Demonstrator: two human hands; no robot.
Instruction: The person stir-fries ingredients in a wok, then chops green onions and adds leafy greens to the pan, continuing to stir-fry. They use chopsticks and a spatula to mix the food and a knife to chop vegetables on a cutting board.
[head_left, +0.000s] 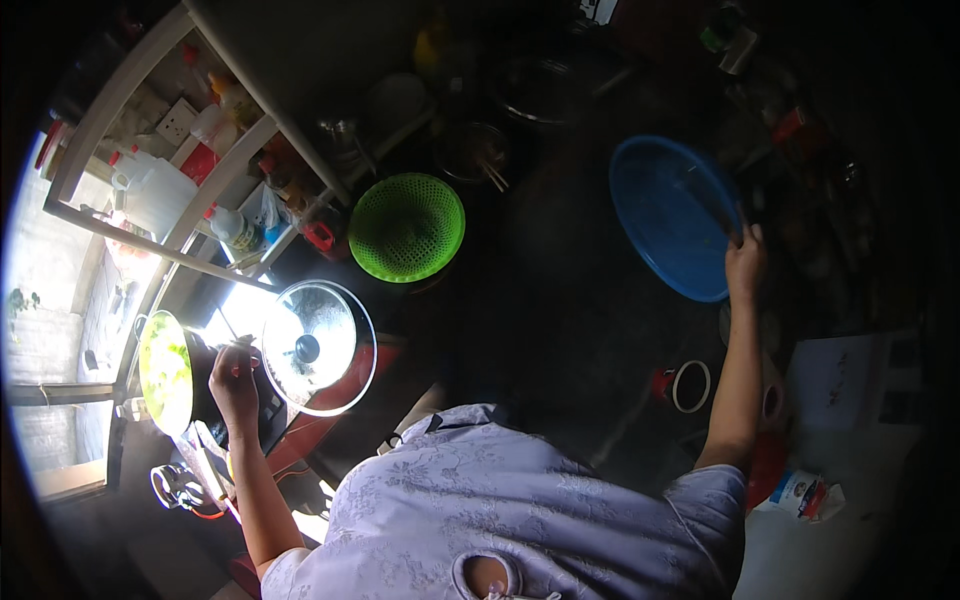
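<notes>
My left hand (235, 381) has its fingers curled around a thin rod-like utensil (226, 321); its far end is lost in glare. Just left of that hand is a pan of chopped green vegetables (166, 373), brightly lit. A glass lid (319, 349) with a dark knob lies to the hand's right. Out to the right, my right hand (746, 262) grips the rim of a blue plastic basin (667, 217). The basin is tilted, and its inside shows only small specks.
A green plastic colander (407, 228) sits ahead. Behind the lid stands a shelf rack (217, 187) with bottles and jugs. Chopsticks (495, 178) rest at a dim bowl. At right are a red cup-like container (681, 386) and a printed packet (802, 495). Much of the background is dark.
</notes>
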